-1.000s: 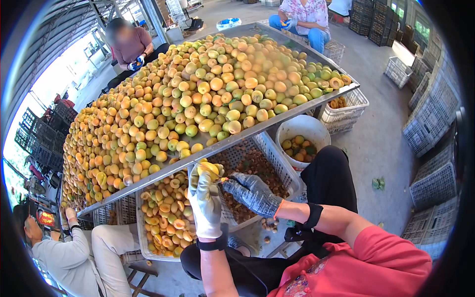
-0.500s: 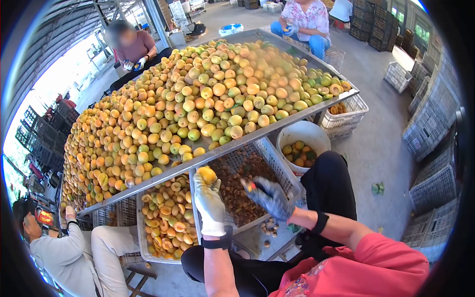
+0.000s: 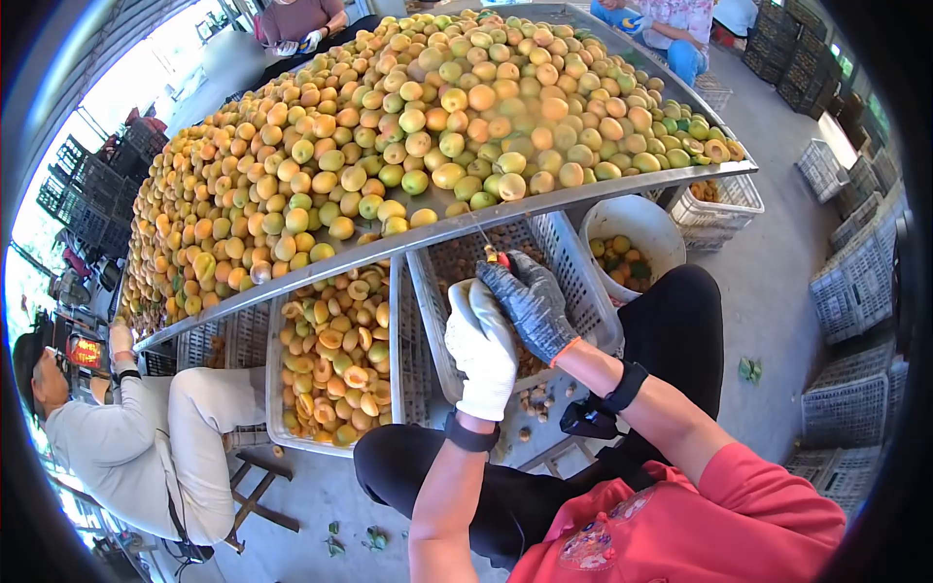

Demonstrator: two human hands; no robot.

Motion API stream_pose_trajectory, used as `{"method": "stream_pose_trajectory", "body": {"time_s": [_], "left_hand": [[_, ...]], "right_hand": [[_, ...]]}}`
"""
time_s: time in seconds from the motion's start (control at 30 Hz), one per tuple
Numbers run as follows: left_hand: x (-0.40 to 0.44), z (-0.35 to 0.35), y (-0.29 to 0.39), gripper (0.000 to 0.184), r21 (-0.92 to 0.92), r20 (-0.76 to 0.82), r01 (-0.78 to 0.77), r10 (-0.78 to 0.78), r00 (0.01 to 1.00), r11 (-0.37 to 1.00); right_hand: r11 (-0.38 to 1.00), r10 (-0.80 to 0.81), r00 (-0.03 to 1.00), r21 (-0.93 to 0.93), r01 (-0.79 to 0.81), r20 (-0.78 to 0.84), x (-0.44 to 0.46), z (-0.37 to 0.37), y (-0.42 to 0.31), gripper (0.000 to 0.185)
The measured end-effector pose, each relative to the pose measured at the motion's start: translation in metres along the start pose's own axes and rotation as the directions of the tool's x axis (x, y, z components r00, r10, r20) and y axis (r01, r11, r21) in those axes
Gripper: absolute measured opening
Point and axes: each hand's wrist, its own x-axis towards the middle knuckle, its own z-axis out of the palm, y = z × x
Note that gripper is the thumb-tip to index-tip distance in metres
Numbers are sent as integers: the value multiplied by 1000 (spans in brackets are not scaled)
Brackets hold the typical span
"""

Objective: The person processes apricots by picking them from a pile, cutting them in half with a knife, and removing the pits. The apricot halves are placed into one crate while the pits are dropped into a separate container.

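Observation:
My right hand [image 3: 530,303], in a grey glove, is closed on a thin-bladed tool [image 3: 496,257] with a red and yellow handle. The narrow metal part points up toward the table edge. Against it rests my left hand [image 3: 481,350] in a white glove, its fingers curled and turned away from view, so I cannot make out what they hold. Both hands are over a grey crate [image 3: 580,282] with brown pits or scraps in it. Just beyond, a heap of whole apricots [image 3: 428,146] covers a metal-rimmed table [image 3: 466,226].
Halved apricots fill a white crate [image 3: 275,389] on the left. A white bucket [image 3: 671,233] with fruit stands by my right knee. At far left sits a co-worker [image 3: 117,447]; two more people are behind the heap. Stacked crates [image 3: 850,291] line the right side.
My left hand, which held up an apricot, has moved right and turned over against my right hand. The tool now points upward. The view has tilted downward.

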Motion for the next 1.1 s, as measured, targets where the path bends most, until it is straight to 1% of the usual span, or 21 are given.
{"method": "stream_pose_trajectory", "body": {"time_s": [0.07,0.17,0.2,0.23,0.3,0.33,0.37,0.43,0.47,0.5,0.53,0.57,0.7,0.77,0.8,0.83,0.9,0.97,1.0,1.07,1.1], "left_hand": [[2,8,-15,26,-339,-35,141,-162,986,930],[3,9,-26,24,-561,-7,232,-285,959,795],[5,8,-28,24,-683,73,309,-359,931,662],[8,5,-31,25,-624,74,344,-385,920,702],[14,2,-24,26,-829,341,514,-529,777,220],[15,2,-21,26,-845,343,514,-587,733,149],[11,-2,-31,30,-671,214,515,-525,824,534],[19,-21,-22,35,-712,501,679,-549,669,178],[20,-27,-13,40,-704,571,690,-443,691,170],[20,-30,-12,43,-750,570,645,-352,742,145],[18,-31,-9,43,-772,525,611,-365,769,177],[18,-33,-3,44,-792,476,573,-375,795,210],[12,-49,-20,37,-839,407,456,-212,888,297],[11,-57,-25,39,-825,479,542,-311,821,160],[7,-58,-23,46,-781,354,443,-272,895,439],[4,-60,-26,46,-781,356,443,-268,895,440],[3,-63,-32,53,-811,348,434,-272,897,393],[0,-63,-28,56,-781,354,451,-289,889,432],[-3,-62,-26,55,-760,411,530,-354,841,377],[-8,-57,-14,48,-740,469,614,-443,764,276],[-10,-51,-14,43,-760,500,633,-489,715,149]], "right_hand": [[968,-170,983,-196,155,-64,-3,4,-14,32],[898,-341,940,-290,330,12,0,6,-18,29],[862,-381,923,-343,374,51,0,5,-19,27],[823,-383,918,-410,392,109,0,3,-22,25],[707,-552,814,-416,571,180,0,2,-28,23],[666,-598,775,-411,623,206,0,2,-23,22],[665,-599,776,-415,621,200,2,2,-18,22],[913,-397,900,-28,408,181,8,1,-10,22],[846,-91,966,531,-54,243,12,5,-8,23],[750,-660,751,-41,660,15,22,0,-9,23],[875,-233,967,456,163,102,18,-7,-9,22],[547,146,905,730,-410,399,13,-14,-10,21],[498,-21,811,710,-498,584,8,-19,0,21],[616,176,889,657,-434,423,-4,-7,-26,30],[729,-12,959,659,-187,285,-5,5,-33,31],[629,165,924,685,-368,346,-8,4,-40,29],[447,300,841,712,-542,451,-13,-4,-60,34],[185,44,836,818,-544,546,-4,-4,-32,24],[190,65,890,870,-454,451,0,1,-39,26],[187,32,912,894,-407,408,4,0,-52,26],[154,70,922,909,-388,382,5,3,-56,26]]}}
